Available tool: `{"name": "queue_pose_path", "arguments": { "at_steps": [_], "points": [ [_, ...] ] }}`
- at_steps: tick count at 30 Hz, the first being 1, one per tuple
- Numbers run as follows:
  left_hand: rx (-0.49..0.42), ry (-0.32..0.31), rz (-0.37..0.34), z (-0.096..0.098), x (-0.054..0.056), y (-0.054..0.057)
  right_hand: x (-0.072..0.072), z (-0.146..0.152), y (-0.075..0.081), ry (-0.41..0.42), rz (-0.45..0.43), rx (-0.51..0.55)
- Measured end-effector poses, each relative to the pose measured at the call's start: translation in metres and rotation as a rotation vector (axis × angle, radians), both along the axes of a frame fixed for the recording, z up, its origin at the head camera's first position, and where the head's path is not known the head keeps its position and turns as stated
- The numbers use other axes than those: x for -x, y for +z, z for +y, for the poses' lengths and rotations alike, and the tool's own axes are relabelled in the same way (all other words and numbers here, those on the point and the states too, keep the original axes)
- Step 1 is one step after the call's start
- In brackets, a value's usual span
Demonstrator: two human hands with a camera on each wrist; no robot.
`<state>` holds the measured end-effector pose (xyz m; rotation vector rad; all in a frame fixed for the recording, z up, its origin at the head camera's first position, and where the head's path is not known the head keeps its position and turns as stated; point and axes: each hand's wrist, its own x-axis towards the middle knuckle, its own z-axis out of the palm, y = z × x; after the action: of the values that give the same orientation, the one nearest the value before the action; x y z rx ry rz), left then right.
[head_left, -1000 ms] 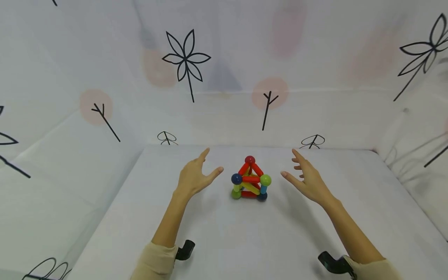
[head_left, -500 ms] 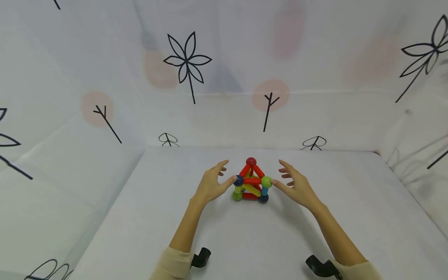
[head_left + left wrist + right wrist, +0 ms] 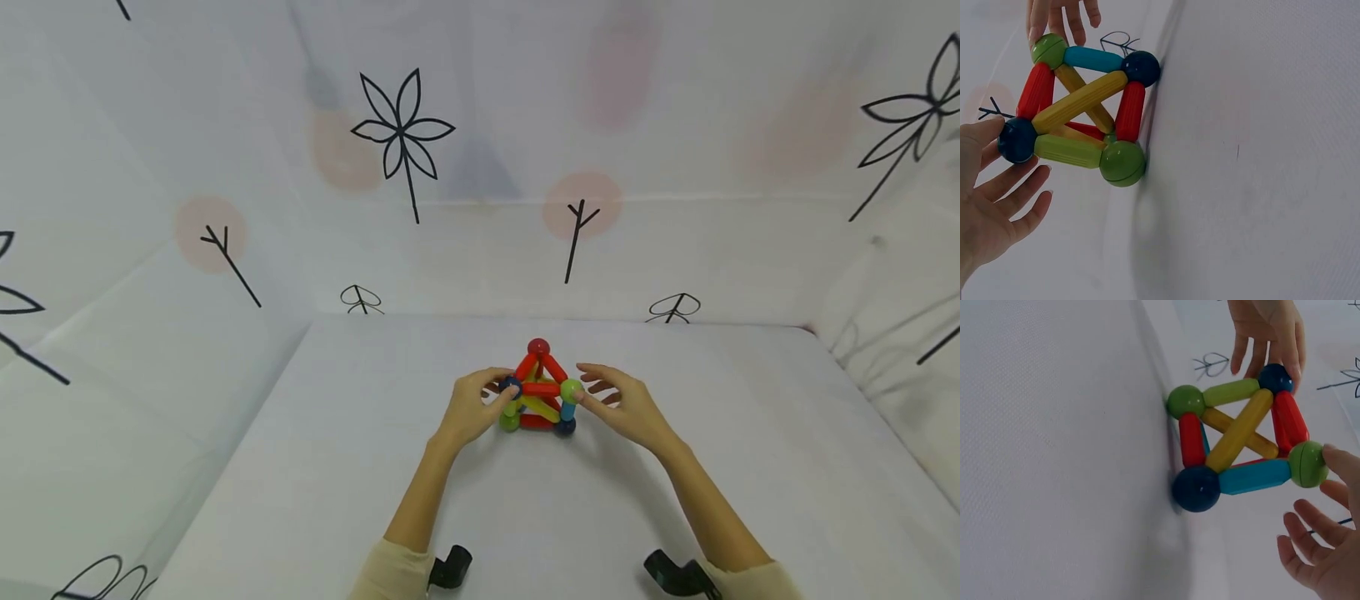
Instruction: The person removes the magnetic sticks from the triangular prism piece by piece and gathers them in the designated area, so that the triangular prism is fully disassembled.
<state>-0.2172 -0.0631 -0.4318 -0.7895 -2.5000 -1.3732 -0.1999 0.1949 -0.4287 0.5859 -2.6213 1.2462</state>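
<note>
A ball-and-stick building toy (image 3: 540, 389), made of coloured balls joined by red, yellow, green and blue sticks, stands on the white table. A red ball (image 3: 538, 348) tops it. My left hand (image 3: 471, 407) pinches the dark blue ball (image 3: 1017, 140) at the toy's upper left corner, thumb on the near side. At the upper right corner, my right hand (image 3: 624, 411) pinches the light green ball (image 3: 1309, 464) between thumb and index finger. The other fingers of both hands spread loosely beside the toy. Lower corners, a green ball (image 3: 1122, 164) and a dark blue ball (image 3: 1196, 489), sit at the tabletop.
White table (image 3: 555, 517) extends around the toy on all sides. Behind it rises a white cloth backdrop (image 3: 480, 250) with printed flowers and twigs. Black camera mounts (image 3: 452, 567) sit at both wrists, close over the table.
Both hands have come inward from either side of the toy. Thumbs and fingers have closed on its two upper side balls. The toy stays in place.
</note>
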Motion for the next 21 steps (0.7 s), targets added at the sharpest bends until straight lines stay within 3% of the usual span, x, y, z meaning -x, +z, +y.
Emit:
{"name": "queue_pose_path", "arguments": {
  "at_steps": [9, 21],
  "points": [
    [-0.038, 0.028, 0.018, 0.006, -0.004, -0.005, -0.004, -0.011, -0.011, 0.02, 0.027, 0.043],
    [-0.082, 0.067, 0.033, 0.008, -0.005, -0.01, -0.009, -0.021, -0.016, -0.031, 0.111, 0.094]
  ]
}}
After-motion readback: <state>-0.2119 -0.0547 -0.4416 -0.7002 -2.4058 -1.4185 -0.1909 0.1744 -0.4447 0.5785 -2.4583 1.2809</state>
